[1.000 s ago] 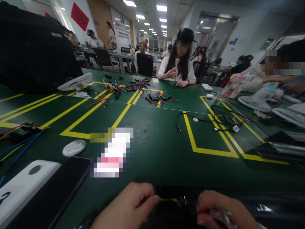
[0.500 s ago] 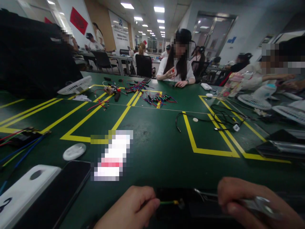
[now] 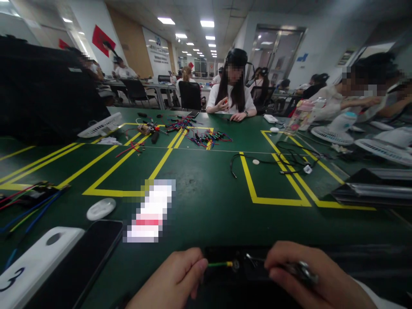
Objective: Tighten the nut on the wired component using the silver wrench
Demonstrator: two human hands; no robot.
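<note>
Pinching the green wire [image 3: 219, 264] (yellow-tipped), left hand [image 3: 185, 274] nears a black panel [image 3: 257, 281].

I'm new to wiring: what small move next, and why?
Probably ease the metal tool in the right hand slightly left: its tip sits just right of the round metal fitting, and the left hand pinches the green wire, yellow end beside that fitting.

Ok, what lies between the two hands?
Between left hand and right hand, the head view shows a yellow-ended green wire, a small round fitting and a tool's thin tip.
</note>
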